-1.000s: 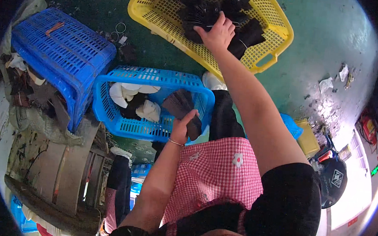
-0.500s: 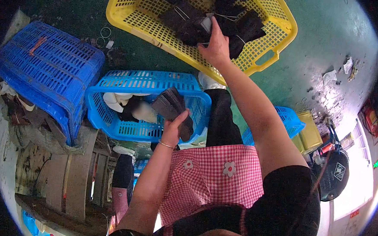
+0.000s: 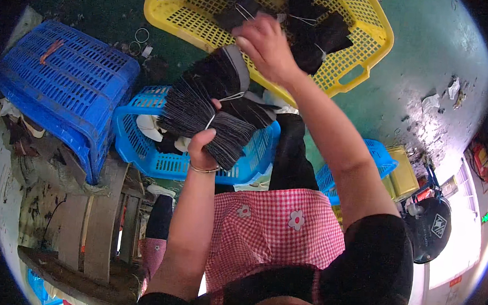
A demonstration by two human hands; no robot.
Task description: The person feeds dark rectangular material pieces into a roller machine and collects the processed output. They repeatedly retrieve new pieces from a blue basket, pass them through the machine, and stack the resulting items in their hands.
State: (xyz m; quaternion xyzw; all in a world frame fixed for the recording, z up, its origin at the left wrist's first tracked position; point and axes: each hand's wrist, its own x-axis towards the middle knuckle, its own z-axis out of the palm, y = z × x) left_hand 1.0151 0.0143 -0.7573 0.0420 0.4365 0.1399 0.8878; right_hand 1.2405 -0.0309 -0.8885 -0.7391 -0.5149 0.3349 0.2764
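Observation:
My left hand is closed around a thick fanned bundle of black fabric pieces. A white band cinches the bundle near my thumb, and another white loop shows beside it; whether these are one bundle or two pressed together, I cannot tell. The bundle is above the light-blue basket. Over the near edge of the yellow basket hangs my right hand, its bent fingers blurred and nothing visible in them. More banded black bundles lie in the yellow basket.
An upturned dark-blue crate stands at the left, by wooden boards. White items lie in the light-blue basket. At the right are another blue basket, a yellow container and a round black object. Scraps litter the green floor.
My right hand has drawn back from inside the yellow basket toward its near edge. In my left hand, the smaller dark stack has given way to a larger fanned mass, raised higher.

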